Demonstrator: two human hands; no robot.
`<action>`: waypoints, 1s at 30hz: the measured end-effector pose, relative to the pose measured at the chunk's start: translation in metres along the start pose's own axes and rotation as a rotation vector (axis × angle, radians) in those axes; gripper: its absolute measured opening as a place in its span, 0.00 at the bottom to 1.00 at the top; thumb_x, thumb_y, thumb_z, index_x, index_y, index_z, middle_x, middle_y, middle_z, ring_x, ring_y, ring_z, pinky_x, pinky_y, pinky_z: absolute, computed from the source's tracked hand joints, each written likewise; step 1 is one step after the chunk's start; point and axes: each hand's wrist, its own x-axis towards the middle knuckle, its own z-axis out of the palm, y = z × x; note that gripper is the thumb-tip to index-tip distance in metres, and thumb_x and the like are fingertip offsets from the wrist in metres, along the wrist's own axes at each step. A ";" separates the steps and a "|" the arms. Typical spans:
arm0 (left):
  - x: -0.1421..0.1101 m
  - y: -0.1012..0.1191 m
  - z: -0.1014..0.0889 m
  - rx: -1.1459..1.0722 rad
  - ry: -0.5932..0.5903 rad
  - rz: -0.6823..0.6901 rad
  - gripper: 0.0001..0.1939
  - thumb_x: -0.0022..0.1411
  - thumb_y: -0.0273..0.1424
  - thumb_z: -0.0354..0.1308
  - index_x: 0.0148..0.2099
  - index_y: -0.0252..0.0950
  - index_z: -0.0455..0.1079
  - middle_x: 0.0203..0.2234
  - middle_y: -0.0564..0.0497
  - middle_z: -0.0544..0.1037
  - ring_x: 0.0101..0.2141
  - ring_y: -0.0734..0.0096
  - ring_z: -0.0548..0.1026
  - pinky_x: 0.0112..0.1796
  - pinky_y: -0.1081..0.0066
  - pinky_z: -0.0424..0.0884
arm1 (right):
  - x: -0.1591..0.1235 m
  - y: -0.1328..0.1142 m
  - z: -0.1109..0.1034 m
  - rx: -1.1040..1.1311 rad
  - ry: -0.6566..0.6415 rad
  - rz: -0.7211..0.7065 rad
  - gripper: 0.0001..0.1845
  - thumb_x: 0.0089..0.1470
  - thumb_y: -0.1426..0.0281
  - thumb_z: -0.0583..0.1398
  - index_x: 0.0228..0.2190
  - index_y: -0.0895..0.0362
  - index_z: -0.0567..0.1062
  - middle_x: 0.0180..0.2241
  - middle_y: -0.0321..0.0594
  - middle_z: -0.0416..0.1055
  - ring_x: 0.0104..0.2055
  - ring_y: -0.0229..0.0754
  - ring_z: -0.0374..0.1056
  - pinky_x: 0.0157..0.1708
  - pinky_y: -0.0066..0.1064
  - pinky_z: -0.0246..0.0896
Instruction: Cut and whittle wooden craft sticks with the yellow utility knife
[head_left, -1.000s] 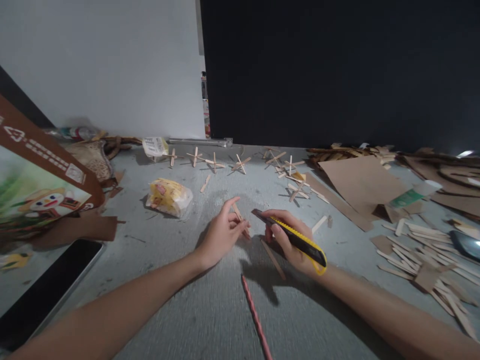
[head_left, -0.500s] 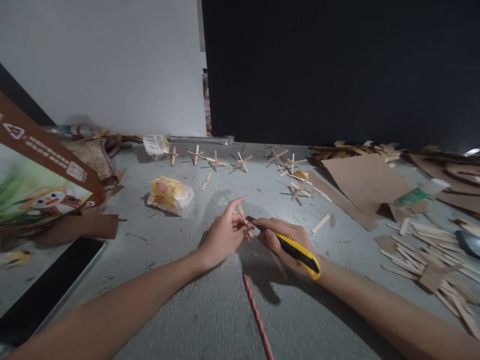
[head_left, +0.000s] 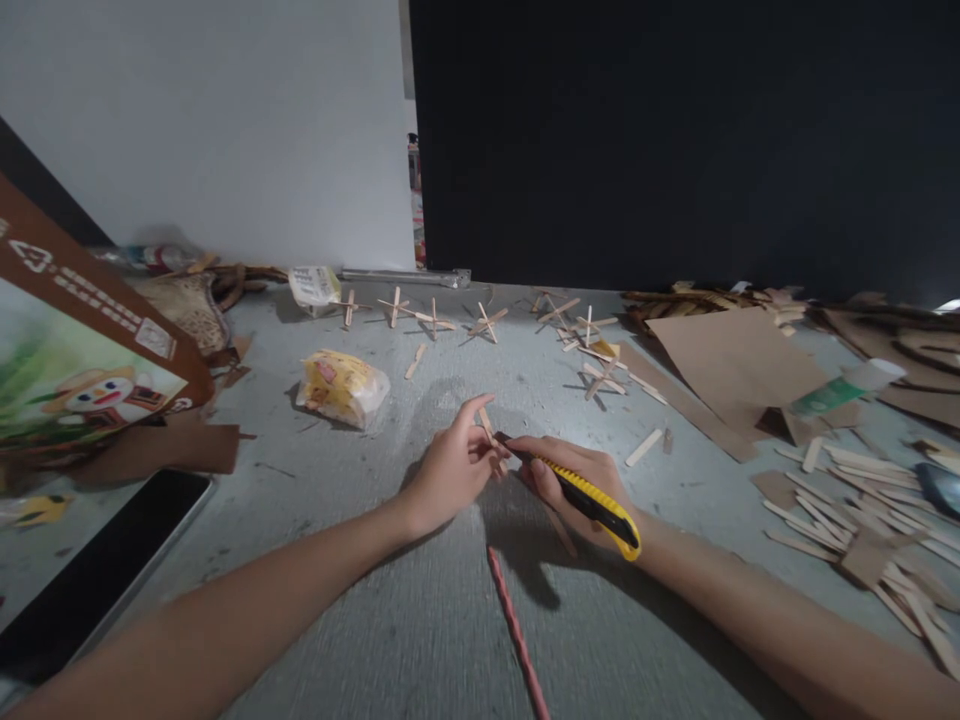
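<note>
Craft stick (head_left: 489, 432) lay pinned on the grey desk (head_left: 420, 620) under the left hand (head_left: 448, 472)'s curled fingers; the right hand (head_left: 574, 478), closed around a yellow utility knife (head_left: 581, 492), touched its tip to it.

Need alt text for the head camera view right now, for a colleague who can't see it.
The left hand pins a wooden stick to a grey table while the right hand holds a yellow utility knife, its tip at the stick. Loose sticks and brown cardboard lie to the right, stick crosses farther back, and a yellow wrapped packet to the left.
</note>
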 end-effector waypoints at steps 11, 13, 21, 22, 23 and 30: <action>-0.001 0.005 0.001 -0.003 0.010 -0.029 0.31 0.65 0.22 0.61 0.68 0.39 0.62 0.32 0.54 0.82 0.31 0.70 0.82 0.39 0.70 0.76 | 0.001 -0.002 -0.003 0.018 0.029 0.029 0.18 0.75 0.65 0.54 0.51 0.50 0.84 0.38 0.44 0.84 0.36 0.43 0.81 0.37 0.32 0.76; -0.001 0.006 0.000 -0.006 0.011 -0.039 0.29 0.65 0.22 0.61 0.66 0.39 0.63 0.30 0.55 0.81 0.30 0.70 0.81 0.37 0.71 0.75 | 0.002 -0.002 -0.004 0.027 0.024 0.039 0.18 0.75 0.64 0.54 0.50 0.50 0.84 0.37 0.43 0.85 0.36 0.43 0.82 0.36 0.32 0.75; 0.002 0.007 -0.001 -0.069 0.021 -0.104 0.20 0.62 0.23 0.61 0.55 0.41 0.64 0.26 0.57 0.80 0.25 0.72 0.78 0.30 0.75 0.71 | 0.007 -0.007 -0.007 0.142 0.005 0.198 0.21 0.74 0.53 0.56 0.47 0.49 0.86 0.40 0.44 0.87 0.37 0.45 0.83 0.40 0.35 0.79; 0.002 0.007 -0.001 -0.076 0.021 -0.108 0.20 0.62 0.24 0.62 0.54 0.41 0.63 0.26 0.57 0.81 0.24 0.73 0.78 0.29 0.75 0.71 | 0.007 -0.008 -0.007 0.161 0.006 0.210 0.21 0.74 0.53 0.56 0.48 0.50 0.86 0.39 0.44 0.87 0.37 0.45 0.83 0.40 0.35 0.80; 0.003 0.007 -0.002 -0.082 0.019 -0.108 0.19 0.63 0.25 0.63 0.53 0.41 0.63 0.26 0.57 0.80 0.24 0.73 0.77 0.28 0.75 0.70 | 0.007 -0.008 -0.007 0.183 0.007 0.223 0.21 0.74 0.53 0.57 0.48 0.50 0.86 0.38 0.44 0.87 0.36 0.45 0.83 0.40 0.35 0.80; 0.005 0.007 -0.003 -0.145 0.014 -0.105 0.22 0.61 0.30 0.69 0.51 0.42 0.63 0.23 0.61 0.76 0.22 0.72 0.77 0.28 0.75 0.71 | 0.005 -0.010 -0.004 0.343 0.029 0.339 0.21 0.73 0.52 0.58 0.50 0.51 0.85 0.38 0.44 0.86 0.37 0.47 0.84 0.40 0.38 0.83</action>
